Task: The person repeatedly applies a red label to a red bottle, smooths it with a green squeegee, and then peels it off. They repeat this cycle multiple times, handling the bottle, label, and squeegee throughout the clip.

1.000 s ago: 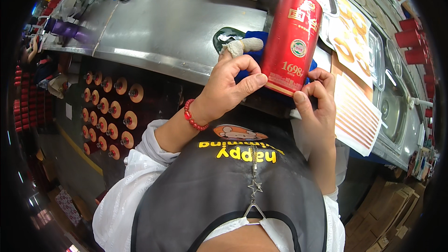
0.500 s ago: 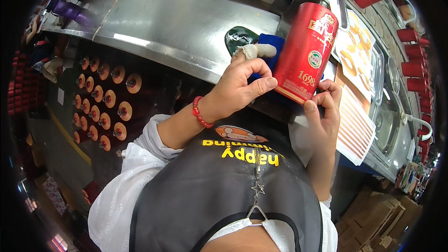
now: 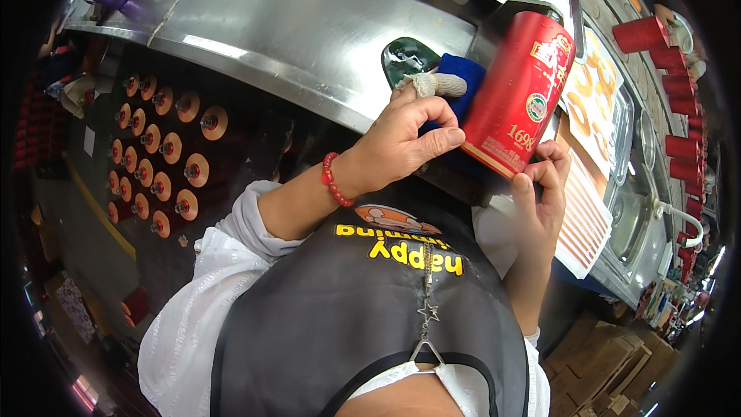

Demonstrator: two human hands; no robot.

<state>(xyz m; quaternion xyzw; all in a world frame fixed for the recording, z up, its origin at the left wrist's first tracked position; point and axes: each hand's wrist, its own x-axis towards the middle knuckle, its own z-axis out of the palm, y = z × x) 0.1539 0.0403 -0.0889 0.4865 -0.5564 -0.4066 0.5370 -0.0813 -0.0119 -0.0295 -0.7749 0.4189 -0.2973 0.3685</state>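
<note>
The steel bench (image 3: 309,23) carries the work at its near edge, where a tall red can (image 3: 519,93) leans tilted over the lip, its base toward the person. To wipe it well, the can wants steadying from below while the blue cloth (image 3: 463,85) is pressed flat against its side and drawn along the curve, not dabbed. The left hand (image 3: 401,139), wrist cocked and a bandaged finger on top, is clenched around the cloth, pushing it against the can's left flank. The right hand (image 3: 540,193) comes up from beneath, fingers curled on the can's lower rim; it seems to pinch the rim, though the fingertips are partly hidden.
</note>
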